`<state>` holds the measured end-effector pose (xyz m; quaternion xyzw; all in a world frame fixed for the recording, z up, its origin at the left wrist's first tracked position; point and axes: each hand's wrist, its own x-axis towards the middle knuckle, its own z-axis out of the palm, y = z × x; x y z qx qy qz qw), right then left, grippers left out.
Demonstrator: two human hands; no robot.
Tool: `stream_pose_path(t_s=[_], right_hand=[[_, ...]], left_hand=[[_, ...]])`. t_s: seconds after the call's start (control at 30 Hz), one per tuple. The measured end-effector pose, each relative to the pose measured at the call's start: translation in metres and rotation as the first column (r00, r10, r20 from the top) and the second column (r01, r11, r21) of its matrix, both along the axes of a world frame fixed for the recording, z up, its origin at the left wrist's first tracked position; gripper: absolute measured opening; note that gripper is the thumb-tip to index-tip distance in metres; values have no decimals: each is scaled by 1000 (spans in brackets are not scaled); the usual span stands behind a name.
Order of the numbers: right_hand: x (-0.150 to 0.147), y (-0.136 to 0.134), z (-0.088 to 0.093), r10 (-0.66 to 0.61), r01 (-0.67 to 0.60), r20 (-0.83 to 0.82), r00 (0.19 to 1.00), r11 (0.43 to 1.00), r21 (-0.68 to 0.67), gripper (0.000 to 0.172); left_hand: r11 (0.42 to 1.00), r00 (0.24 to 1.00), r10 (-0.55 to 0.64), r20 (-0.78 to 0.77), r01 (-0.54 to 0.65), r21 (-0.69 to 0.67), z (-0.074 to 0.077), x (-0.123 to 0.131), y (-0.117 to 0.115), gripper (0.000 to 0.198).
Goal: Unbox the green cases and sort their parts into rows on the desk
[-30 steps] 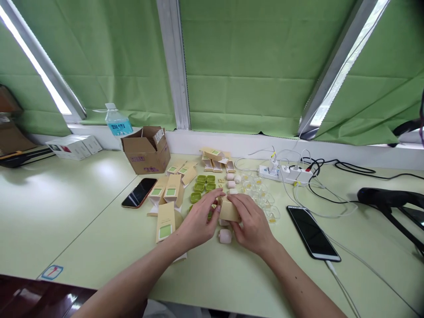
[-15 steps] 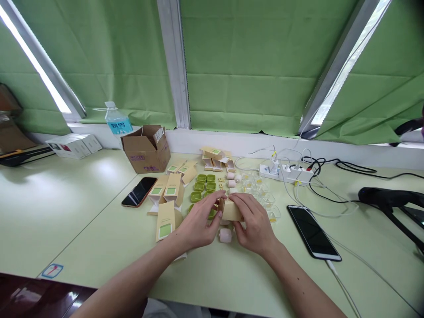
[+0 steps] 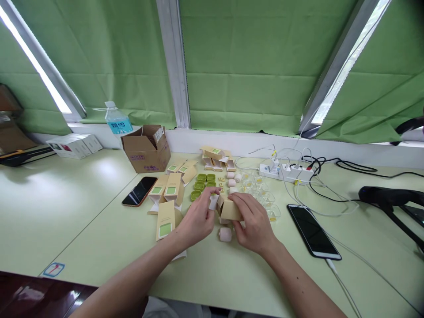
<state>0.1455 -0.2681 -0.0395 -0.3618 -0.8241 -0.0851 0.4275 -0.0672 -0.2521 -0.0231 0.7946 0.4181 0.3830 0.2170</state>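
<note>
My right hand is wrapped around a small kraft cardboard box, held on its side just above the table. The box's left end is open. At that end my left hand has its thumb and fingers closed at a white end flap. Partly hidden behind my left hand are several green square cups. Pale pink rounded pieces lie below and behind the box. Clear plastic pieces with yellow spots sit behind my right hand, with small yellow parts near the cups.
More kraft boxes with green squares lie left of my hands, others at the back. Around them are a brown carton, a phone, a charging phone, a power strip with cables and a water bottle.
My left hand has drawn back slightly to the left from the box's end, and a white flap now shows there. My right hand still holds the box in the same place.
</note>
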Motion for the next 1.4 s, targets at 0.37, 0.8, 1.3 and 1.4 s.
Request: stream_pose_path(t_s=[0.37, 0.8, 1.3, 1.4], right_hand=[[3, 3, -2, 12, -24, -189, 982, 998, -60, 61], [1, 1, -2, -5, 6, -194, 981, 1000, 5, 63], [-4, -5, -1, 19, -17, -24, 1000, 996, 83, 71], [-1, -4, 2, -30, 33, -59, 998, 998, 60, 69]], left_hand=[[930, 997, 47, -57, -23, 366, 9, -1, -2, 20], [947, 995, 78, 56, -92, 308, -2, 2, 1, 27], [999, 941, 6, 338, 7, -38, -6, 6, 8, 13], [998, 860, 21, 510, 9, -56, -7, 8, 8, 9]])
